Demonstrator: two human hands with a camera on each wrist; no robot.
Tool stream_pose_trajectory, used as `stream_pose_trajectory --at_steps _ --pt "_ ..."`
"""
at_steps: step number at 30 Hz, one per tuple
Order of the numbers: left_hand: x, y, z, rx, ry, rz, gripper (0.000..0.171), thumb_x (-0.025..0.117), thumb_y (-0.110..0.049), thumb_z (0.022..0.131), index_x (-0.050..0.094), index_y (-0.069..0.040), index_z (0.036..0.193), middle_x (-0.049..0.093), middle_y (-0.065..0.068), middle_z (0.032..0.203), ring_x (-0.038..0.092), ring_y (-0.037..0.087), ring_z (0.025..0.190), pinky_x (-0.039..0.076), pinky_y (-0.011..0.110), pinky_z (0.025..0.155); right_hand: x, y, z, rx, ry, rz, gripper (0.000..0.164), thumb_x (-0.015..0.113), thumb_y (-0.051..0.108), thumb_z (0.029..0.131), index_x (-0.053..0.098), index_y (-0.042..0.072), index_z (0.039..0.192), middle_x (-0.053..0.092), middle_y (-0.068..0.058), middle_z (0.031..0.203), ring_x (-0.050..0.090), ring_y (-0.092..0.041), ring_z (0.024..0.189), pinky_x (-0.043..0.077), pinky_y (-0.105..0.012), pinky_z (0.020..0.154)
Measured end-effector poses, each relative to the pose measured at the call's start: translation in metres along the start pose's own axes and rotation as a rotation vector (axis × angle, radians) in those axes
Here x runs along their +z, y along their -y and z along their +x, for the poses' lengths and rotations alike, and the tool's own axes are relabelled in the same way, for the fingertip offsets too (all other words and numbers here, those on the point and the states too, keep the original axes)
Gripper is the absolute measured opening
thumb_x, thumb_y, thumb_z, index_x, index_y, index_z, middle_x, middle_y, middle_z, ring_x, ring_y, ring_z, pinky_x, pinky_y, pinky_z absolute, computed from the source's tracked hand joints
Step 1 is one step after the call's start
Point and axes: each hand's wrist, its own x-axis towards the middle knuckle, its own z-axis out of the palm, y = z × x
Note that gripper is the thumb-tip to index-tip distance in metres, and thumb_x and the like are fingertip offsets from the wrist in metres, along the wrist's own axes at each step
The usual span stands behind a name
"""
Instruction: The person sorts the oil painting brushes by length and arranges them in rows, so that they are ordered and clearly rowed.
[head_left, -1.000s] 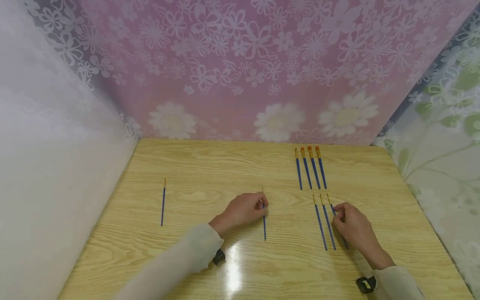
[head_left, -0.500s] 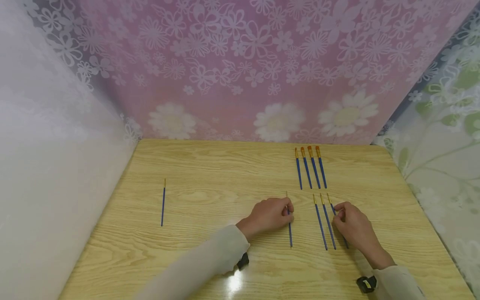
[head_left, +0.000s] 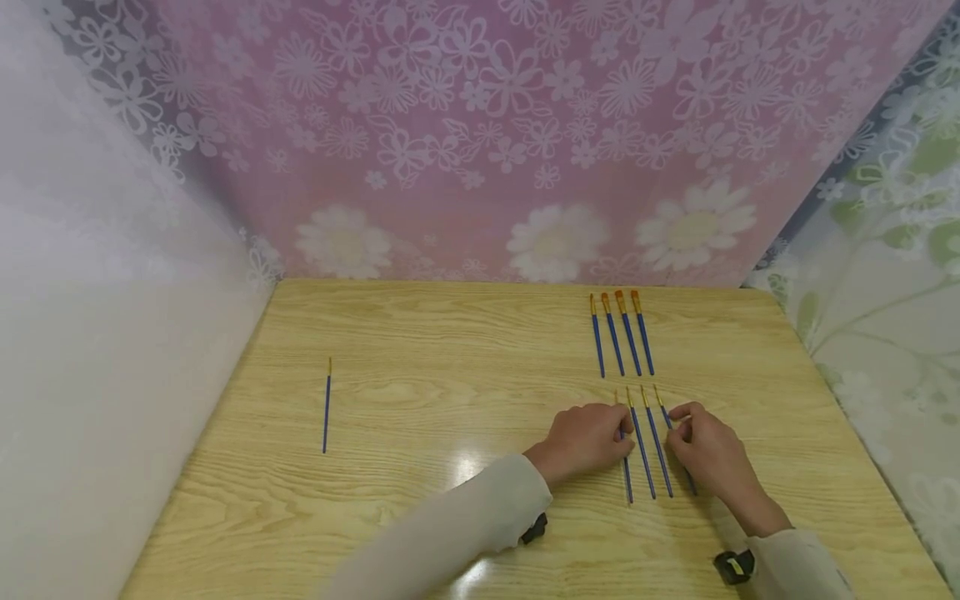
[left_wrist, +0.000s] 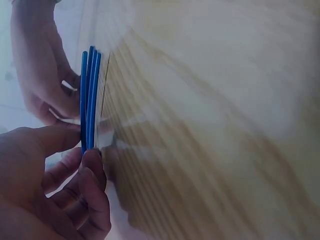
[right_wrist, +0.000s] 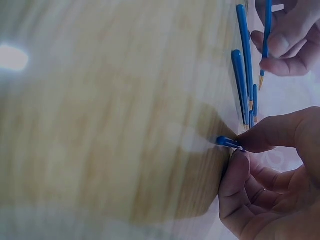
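My left hand (head_left: 588,435) pinches a thin blue-handled paintbrush (head_left: 627,479) between thumb and fingers, just left of two like paintbrushes lying side by side, the nearer one (head_left: 642,450) and its neighbour (head_left: 657,446). On the right of this row, my right hand (head_left: 712,454) pinches another slim paintbrush (head_left: 663,409) by its handle. In the right wrist view that brush's blue handle end (right_wrist: 227,141) pokes out from between thumb and finger. The left wrist view shows the blue handles (left_wrist: 90,100) bunched in line, their bristle ends out of sight there.
Several wider paintbrushes with orange bristles (head_left: 625,333) lie in a row farther back on the wooden table (head_left: 450,342). One lone thin paintbrush (head_left: 327,408) lies at the left. A pink flowered curtain (head_left: 480,150) hangs behind the table's far edge.
My left hand has carried its paintbrush to the right, from mid-table up beside the row of thin brushes. My right hand has stayed in place on the rightmost one.
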Motion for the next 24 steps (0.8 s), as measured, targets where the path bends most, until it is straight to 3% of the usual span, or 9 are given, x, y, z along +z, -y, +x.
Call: stream_pose_trajectory --at_steps 7,24 --pt "0.008 -0.013 0.005 -0.031 -0.043 0.047 0.003 0.071 -0.038 0.104 0.071 -0.036 0.107 0.062 -0.022 0.086 0.055 -0.002 0.073 0.044 0.026 0.064 0.001 0.000 0.001 -0.005 -0.009 -0.004 0.031 0.060 0.006 0.099 0.062 -0.011 0.125 0.070 -0.008 0.087 0.056 -0.015 0.067 0.043 -0.028 0.057" --pt "0.009 -0.018 0.002 -0.049 -0.076 0.158 0.009 0.069 -0.041 0.107 0.066 -0.034 0.112 0.066 -0.017 0.100 0.060 0.001 0.079 0.045 0.026 0.063 0.001 -0.001 0.000 -0.012 0.003 -0.003 0.032 0.059 0.008 0.101 0.060 -0.011 0.125 0.069 -0.007 0.086 0.055 -0.015 0.064 0.042 -0.028 0.055"
